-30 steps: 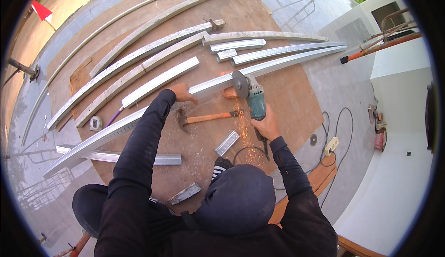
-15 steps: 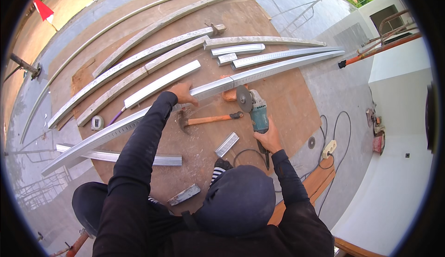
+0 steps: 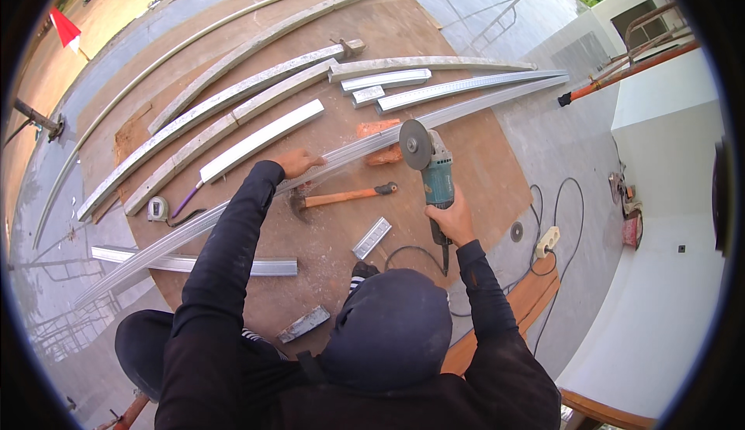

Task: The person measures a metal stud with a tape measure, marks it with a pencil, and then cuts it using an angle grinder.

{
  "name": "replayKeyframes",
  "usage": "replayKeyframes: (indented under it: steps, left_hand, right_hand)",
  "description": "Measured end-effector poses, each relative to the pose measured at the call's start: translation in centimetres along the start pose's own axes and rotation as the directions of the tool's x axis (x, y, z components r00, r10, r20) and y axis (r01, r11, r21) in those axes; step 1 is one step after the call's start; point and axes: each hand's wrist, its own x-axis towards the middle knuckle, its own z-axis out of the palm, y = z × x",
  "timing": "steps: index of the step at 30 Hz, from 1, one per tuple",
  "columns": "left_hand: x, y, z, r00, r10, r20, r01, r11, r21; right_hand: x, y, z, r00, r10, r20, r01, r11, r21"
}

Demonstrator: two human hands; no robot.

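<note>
My right hand (image 3: pixel 455 219) is closed round the handle of a teal angle grinder (image 3: pixel 438 178). The grinder's dark disc (image 3: pixel 416 144) stands beside the long silver metal channel (image 3: pixel 358 147). My left hand (image 3: pixel 298 164) pinches the near edge of that channel, which runs slantwise from lower left to upper right. Beneath the channel lies an orange brick (image 3: pixel 382 155). A claw hammer (image 3: pixel 341 198) with an orange handle rests on the brown board between my hands. Below the hammer is a short cut piece of metal channel (image 3: pixel 372 238).
Several beams and channels, among them a white-silver profile (image 3: pixel 262 141), lie beyond my left hand. A tape measure (image 3: pixel 157 209) sits at left. At right are a loose disc (image 3: pixel 517 232), a power strip (image 3: pixel 547 242) with cables, and a wooden plank (image 3: pixel 535 294).
The long channel has turned, showing a ridged face instead of its slotted side. My left fingers have shifted onto its edge. The grinder is slightly raised, its disc tilted more toward view.
</note>
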Motion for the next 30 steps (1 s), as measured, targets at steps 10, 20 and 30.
replayKeyframes:
  steps: [10,20,30]
  left_hand:
    - [-2.0,1.9,1.6,0.954,0.068,-0.291,0.052,0.921,0.387]
    - [-1.5,1.3,1.8,0.949,0.037,-0.314,0.086,0.926,0.369]
    - [-1.5,1.1,1.8,0.95,0.032,-0.311,0.095,0.918,0.384]
  right_hand:
    - [4.6,1.4,2.0,0.989,-0.147,0.01,0.147,0.989,-0.017]
    - [6.8,0.2,2.9,0.981,-0.192,0.015,0.192,0.971,-0.141]
    - [7.2,-0.2,3.4,0.979,-0.2,0.032,0.202,0.97,-0.136]
